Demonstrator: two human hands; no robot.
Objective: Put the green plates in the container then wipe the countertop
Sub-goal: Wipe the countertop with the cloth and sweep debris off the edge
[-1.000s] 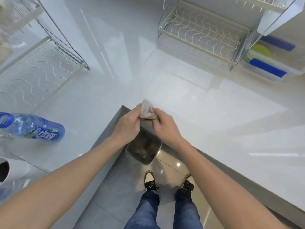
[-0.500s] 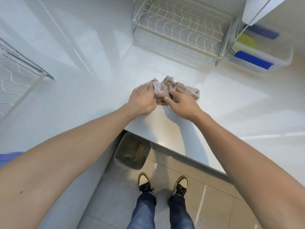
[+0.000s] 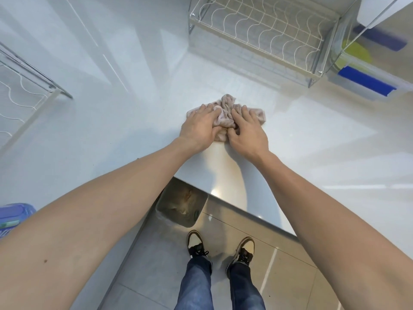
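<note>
Head view showed both hands on a bunched pinkish cloth (image 3: 225,115) at centre frame, on the pale countertop (image 3: 138,130). The left hand (image 3: 197,127) lay over its left part, fingers loosely bent and pressing; the right hand (image 3: 247,130) did likewise on the right. Green plates (image 3: 355,55) already sat in the clear container (image 3: 366,90) at upper right (behind the wire rack (image 3: 263,34)). Wiping seemed the step in hand; next would call for sweeping the cloth across the surface under steady pressure.
</note>
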